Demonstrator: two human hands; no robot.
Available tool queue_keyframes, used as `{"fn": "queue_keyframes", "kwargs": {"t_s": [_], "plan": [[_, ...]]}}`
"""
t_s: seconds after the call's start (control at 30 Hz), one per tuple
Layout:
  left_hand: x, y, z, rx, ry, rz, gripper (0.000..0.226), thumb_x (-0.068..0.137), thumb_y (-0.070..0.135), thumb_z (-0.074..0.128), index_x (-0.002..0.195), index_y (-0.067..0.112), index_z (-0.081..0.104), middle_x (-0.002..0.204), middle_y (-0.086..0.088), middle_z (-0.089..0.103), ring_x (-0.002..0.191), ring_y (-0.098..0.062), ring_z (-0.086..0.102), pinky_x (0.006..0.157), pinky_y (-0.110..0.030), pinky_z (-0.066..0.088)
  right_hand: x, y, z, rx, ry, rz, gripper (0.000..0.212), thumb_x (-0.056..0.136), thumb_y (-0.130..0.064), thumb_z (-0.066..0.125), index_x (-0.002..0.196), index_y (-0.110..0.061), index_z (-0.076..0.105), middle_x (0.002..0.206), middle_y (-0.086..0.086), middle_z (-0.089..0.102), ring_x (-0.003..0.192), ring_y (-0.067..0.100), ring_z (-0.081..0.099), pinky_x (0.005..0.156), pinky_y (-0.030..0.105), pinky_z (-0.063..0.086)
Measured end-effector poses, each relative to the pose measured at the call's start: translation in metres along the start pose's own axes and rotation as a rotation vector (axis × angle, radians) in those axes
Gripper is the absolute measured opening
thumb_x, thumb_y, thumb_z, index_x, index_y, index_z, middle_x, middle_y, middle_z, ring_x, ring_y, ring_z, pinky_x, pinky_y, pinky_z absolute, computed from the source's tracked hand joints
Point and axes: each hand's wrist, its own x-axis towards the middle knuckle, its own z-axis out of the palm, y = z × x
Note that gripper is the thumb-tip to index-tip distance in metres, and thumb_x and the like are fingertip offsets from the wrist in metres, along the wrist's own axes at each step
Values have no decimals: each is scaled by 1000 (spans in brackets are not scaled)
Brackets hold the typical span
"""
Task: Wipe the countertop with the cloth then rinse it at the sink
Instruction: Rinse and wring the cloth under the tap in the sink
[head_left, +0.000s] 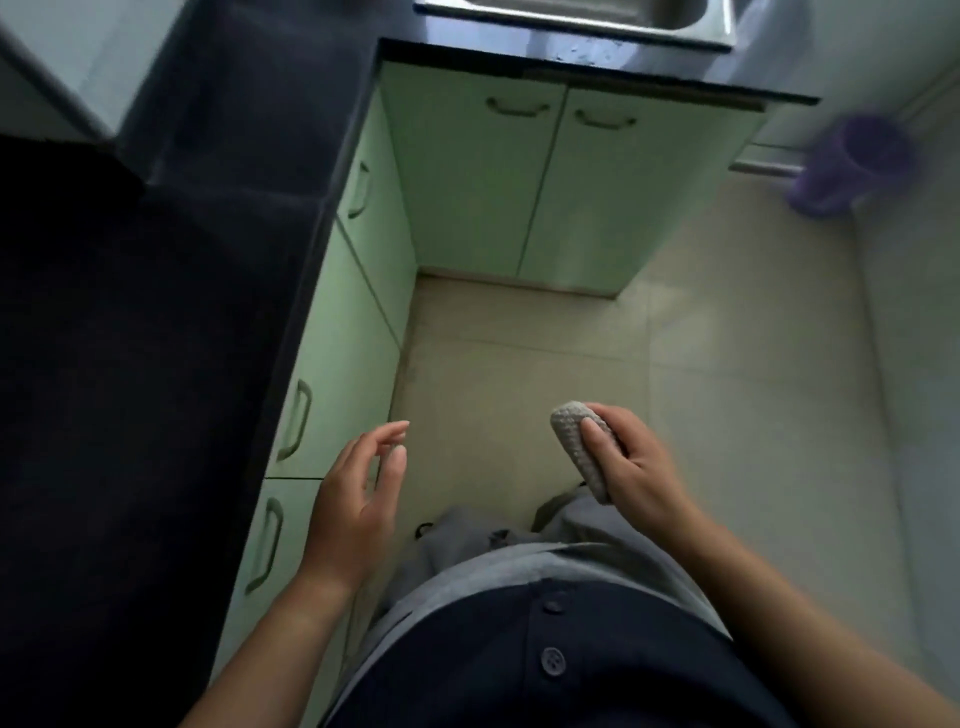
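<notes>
My right hand (631, 460) is closed around a bunched grey knitted cloth (576, 431), held over the floor in front of my body. To its left, my left hand (363, 483) hovers with fingers apart and nothing in it, close to the cabinet fronts. The dark L-shaped countertop (208, 234) runs along the left and across the top. A steel sink (582, 18) is set into the counter at the top edge; water drops lie on the counter just in front of it.
Pale green cabinet doors (478, 176) with curved handles stand below the counter on the left and ahead. A purple container (852, 161) sits on the beige tiled floor (753, 389) at the right by the wall.
</notes>
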Motion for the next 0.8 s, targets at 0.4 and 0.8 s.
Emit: {"fn": "queue_keyframes", "kwargs": {"t_s": [0.4, 0.8], "plan": [[35, 108, 170, -13, -234, 38, 21, 86, 44, 43, 100, 46, 59, 106, 14, 66, 84, -5, 59, 69, -23, 41, -34, 82, -163, 135, 270, 134, 19, 93, -25, 48, 103, -39, 55, 106, -14, 60, 98, -10, 53, 81, 5, 38], [97, 189, 256, 67, -354, 139, 29, 86, 42, 43, 109, 37, 60, 106, 12, 65, 101, 1, 59, 83, -27, 47, -9, 120, -256, 292, 437, 257, 20, 85, -43, 44, 97, -42, 59, 105, -16, 62, 95, -8, 56, 77, 5, 41]]}}
